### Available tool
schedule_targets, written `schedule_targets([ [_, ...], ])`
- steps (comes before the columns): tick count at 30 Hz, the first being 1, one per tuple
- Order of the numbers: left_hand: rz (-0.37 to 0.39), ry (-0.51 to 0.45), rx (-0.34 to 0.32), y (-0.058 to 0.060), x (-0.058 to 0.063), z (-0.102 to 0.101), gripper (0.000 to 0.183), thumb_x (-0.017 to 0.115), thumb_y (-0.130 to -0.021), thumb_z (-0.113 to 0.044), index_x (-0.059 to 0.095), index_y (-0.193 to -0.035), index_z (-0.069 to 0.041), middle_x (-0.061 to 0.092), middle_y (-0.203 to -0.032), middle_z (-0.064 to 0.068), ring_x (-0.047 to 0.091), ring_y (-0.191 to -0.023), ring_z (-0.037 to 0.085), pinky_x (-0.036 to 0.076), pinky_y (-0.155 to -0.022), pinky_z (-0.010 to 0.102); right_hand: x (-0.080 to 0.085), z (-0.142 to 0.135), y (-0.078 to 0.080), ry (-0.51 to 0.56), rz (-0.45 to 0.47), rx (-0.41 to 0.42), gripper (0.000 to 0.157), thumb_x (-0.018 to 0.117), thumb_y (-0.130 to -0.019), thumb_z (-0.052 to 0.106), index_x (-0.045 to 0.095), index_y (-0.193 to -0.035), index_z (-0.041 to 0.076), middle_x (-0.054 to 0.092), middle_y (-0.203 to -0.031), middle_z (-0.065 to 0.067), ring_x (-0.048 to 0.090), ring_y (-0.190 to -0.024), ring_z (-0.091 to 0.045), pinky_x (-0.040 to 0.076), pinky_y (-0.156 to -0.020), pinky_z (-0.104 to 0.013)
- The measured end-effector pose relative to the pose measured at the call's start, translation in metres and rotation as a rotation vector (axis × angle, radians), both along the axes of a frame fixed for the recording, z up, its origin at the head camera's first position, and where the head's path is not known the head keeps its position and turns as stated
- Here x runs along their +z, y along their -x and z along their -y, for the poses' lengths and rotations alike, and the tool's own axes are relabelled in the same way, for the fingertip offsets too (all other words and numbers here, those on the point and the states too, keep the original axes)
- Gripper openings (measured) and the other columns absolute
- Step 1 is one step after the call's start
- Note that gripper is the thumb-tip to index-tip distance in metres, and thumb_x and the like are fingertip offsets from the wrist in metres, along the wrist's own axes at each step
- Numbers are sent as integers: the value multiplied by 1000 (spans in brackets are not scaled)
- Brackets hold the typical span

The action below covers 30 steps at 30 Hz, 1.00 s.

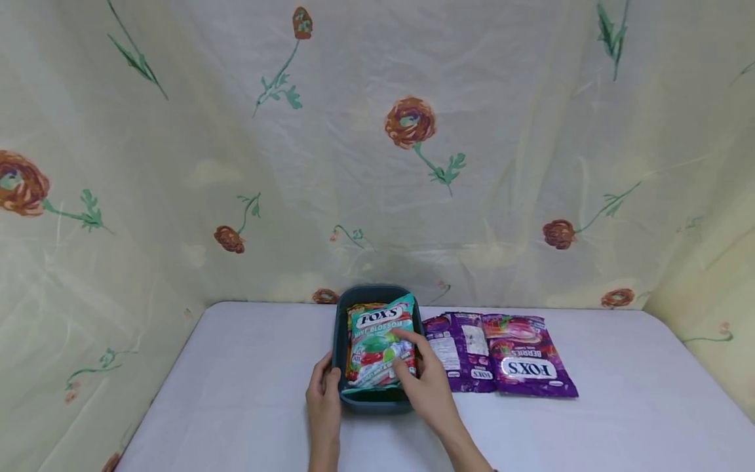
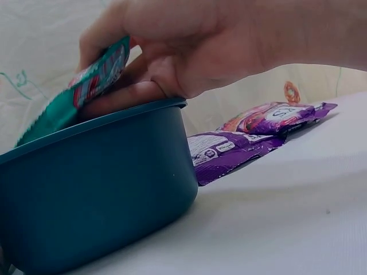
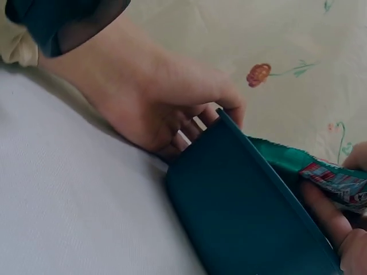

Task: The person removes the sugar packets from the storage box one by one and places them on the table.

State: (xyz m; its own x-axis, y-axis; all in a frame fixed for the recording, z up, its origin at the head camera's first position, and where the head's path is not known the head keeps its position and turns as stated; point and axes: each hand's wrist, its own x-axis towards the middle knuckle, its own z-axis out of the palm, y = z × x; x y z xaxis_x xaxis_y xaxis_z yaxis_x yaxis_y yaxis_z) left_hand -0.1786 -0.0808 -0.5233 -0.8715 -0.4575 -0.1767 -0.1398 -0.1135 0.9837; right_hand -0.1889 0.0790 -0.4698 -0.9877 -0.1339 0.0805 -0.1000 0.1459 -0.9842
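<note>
Likely bedding pillow-shaped green foil packet [image 1: 374, 344], pinched in right hand [image 1: 430, 390], into oblong teal plastic tub [image 1: 377, 407] gripped eight-o'clock by left hand [image 1: 323, 396]; needs release.

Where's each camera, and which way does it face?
Head: on head, facing forward-down at the tub; left grip, right grip show.
Left wrist: on that wrist, facing the tub and purple packs; right grip shows.
Right wrist: on that wrist, facing the tub; left grip, right fingers show.
Both wrist views share the tub and green pack.
</note>
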Motion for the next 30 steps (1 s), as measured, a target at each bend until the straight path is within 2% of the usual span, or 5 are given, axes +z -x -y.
schedule_targets([
  [5, 1, -3, 1, 1, -1, 1, 41, 45, -94, -18, 52, -134, -13, 47, -143, 14, 42, -134, 29, 35, -110, 50, 3, -2, -1, 114, 89, -22, 43, 54, -93, 10, 49, -131, 30, 46, -136, -9, 57, -108, -25, 58, -77, -29],
  [10, 28, 4, -7, 1, -1, 0, 41, 44, -95, -19, 51, -135, -13, 46, -144, 15, 42, -133, 30, 35, -110, 52, 5, -4, -1, 180, 127, -42, 44, 52, -94, 7, 48, -132, 29, 42, -140, -7, 55, -111, -24, 59, -76, -32],
  [19, 14, 2, -12, 3, 1, 2, 41, 44, -95, -20, 51, -135, -12, 46, -143, 15, 43, -132, 29, 36, -110, 52, 4, -7, 3, 222, 147, -49, 43, 52, -94, 12, 46, -134, 29, 40, -144, -4, 54, -113, -24, 58, -79, -32],
  [25, 24, -2, 6, 3, 2, 2, 42, 43, -94, -19, 51, -134, -12, 47, -142, 16, 45, -130, 30, 37, -109, 52, 3, -8, 3, 244, 170, -45, 44, 53, -94, 13, 47, -134, 28, 37, -147, 2, 51, -115, -23, 57, -80, -33],
  [30, 18, -1, 9, 2, 2, 1, 41, 44, -94, -19, 52, -134, -12, 47, -142, 17, 45, -130, 30, 37, -108, 52, 4, -11, 2, 235, 189, -35, 44, 54, -94, 17, 46, -135, 30, 39, -146, 0, 53, -112, -22, 56, -80, -32],
])
